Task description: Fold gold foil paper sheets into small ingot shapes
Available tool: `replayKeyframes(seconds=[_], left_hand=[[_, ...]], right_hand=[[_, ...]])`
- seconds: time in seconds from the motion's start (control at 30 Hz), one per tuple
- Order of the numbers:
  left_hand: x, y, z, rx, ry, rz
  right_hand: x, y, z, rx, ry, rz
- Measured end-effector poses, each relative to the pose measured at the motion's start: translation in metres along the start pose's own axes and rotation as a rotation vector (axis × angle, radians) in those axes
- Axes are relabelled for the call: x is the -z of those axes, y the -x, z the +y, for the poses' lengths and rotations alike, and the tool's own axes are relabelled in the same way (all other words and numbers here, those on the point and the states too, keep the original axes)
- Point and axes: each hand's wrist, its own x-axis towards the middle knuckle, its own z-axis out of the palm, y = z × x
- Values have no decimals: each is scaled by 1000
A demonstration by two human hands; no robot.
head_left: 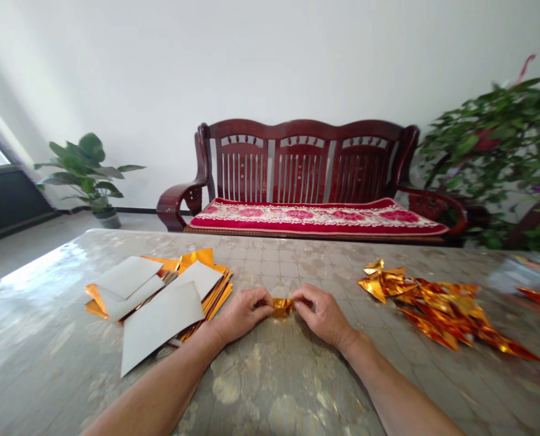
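Note:
Between my two hands is a small piece of folded gold foil paper (282,307), held just above or on the patterned tabletop. My left hand (246,312) pinches its left end between thumb and fingers. At the opposite end, my right hand (322,313) grips it the same way. Beyond my left forearm lies a loose stack of foil sheets (165,315), some with the pale side up and others showing gold edges. Off to the right of my right hand is a heap of folded gold foil pieces (446,309), pointed and shiny.
A table (270,387) with a glossy patterned cover spans the foreground. A clear plastic bag (524,274) lies at its right side. Behind stands a dark red wooden bench (299,160) with a red floral cushion (315,218). Potted plants (90,169) flank it.

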Motion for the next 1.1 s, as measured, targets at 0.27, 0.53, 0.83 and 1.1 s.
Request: replayKeyframes(seconds=[0.27,0.53,0.83,1.1], left_hand=[[1,1,0,-20,-120,23],[4,5,1,-86,-286,42],[0,5,7,57,-295,54],[6,0,20,161,-526,-45]], right_hand=[[5,-1,-2,84,41,-63],[3,-2,-3,153,81,-116],[-4,0,-7,55,131,-39],[-6,-3,-16,-88,230,-113]])
